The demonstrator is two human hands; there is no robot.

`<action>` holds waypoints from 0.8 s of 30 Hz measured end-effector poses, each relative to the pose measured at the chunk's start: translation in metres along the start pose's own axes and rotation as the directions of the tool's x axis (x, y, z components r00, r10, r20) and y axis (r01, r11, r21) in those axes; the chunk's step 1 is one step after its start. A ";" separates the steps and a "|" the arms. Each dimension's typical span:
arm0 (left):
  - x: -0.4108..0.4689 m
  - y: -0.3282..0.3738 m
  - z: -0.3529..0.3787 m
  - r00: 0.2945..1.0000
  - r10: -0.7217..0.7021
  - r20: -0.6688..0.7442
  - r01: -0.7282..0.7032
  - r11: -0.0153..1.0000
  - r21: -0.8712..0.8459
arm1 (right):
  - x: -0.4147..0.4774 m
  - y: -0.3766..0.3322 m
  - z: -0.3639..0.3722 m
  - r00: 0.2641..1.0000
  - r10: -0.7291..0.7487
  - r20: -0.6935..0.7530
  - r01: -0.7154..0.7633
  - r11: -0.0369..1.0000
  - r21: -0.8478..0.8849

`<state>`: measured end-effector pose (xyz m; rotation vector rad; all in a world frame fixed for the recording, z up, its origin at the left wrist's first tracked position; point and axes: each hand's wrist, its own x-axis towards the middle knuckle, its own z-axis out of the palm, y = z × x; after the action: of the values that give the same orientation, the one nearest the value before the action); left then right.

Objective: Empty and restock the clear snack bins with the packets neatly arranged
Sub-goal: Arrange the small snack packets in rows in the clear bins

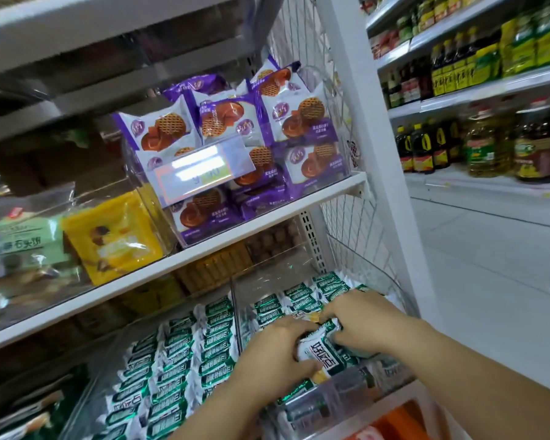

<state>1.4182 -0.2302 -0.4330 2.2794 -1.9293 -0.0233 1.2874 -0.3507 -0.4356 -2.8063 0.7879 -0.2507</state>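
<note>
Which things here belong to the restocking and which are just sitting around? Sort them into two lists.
Job: left hand and right hand, both gripping a green packet; clear bin under them; rows of green packets beside it.

Just there: purple biscuit packets, yellow packet, oil bottles.

Left hand (275, 360) and right hand (362, 322) both grip green-and-white packets (323, 355) over the clear bin (327, 398).
</note>
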 end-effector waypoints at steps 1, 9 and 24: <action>-0.002 0.000 -0.003 1.000 0.002 -0.017 -0.002 1.000 -0.022 | 0.000 0.000 0.000 1.000 0.000 -0.018 0.000 1.000 0.007; -0.015 -0.016 -0.036 0.947 -0.162 -0.278 0.065 0.942 -0.328 | -0.005 0.009 -0.010 0.934 0.063 -0.352 0.100 0.898 0.428; -0.032 -0.014 -0.037 0.848 -0.480 -0.225 0.185 0.665 -0.723 | -0.021 -0.005 -0.029 0.903 0.112 -0.414 0.266 0.611 0.745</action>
<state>1.4307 -0.1925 -0.4008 1.8841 -1.0078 -0.2474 1.2653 -0.3400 -0.4088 -1.9211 0.4373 -0.9932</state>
